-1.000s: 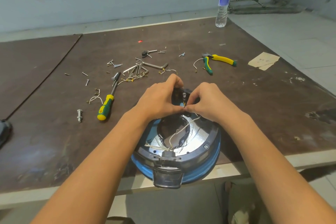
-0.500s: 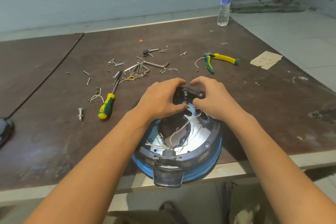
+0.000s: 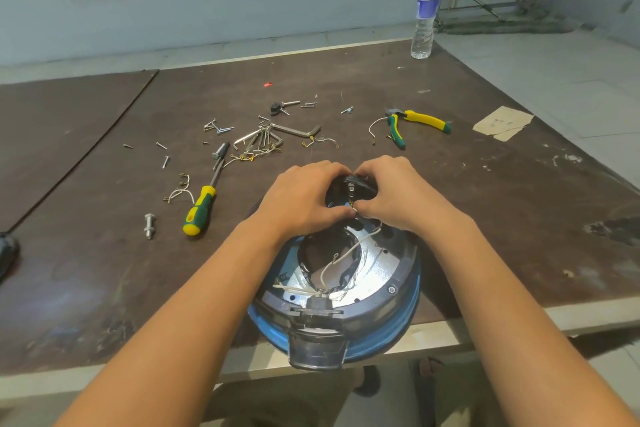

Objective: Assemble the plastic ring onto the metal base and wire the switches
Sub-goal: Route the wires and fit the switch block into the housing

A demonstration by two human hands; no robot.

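Observation:
A round assembly sits at the table's near edge: a shiny metal base [image 3: 381, 263] inside a dark plastic ring [image 3: 403, 291], with a blue rim [image 3: 408, 326] below. White wires [image 3: 341, 258] run across its middle to a black switch block [image 3: 320, 303] at the near side. At the far side stands another black switch [image 3: 353, 185] with metal terminals. My left hand [image 3: 301, 199] and my right hand [image 3: 394, 196] both curl around that far switch, fingertips pinching at a terminal between them.
A yellow-green screwdriver [image 3: 202, 203], a bolt [image 3: 149, 225], loose screws, hex keys [image 3: 294, 130] and short wire pieces lie beyond the hands. Yellow-green pliers [image 3: 415, 123] lie at the right, a water bottle [image 3: 425, 14] at the far edge, a cardboard scrap [image 3: 502, 123] further right.
Both hands stayed on the far switch. The fingers spread apart half a second ago and have closed in again, thumbs meeting at the terminal.

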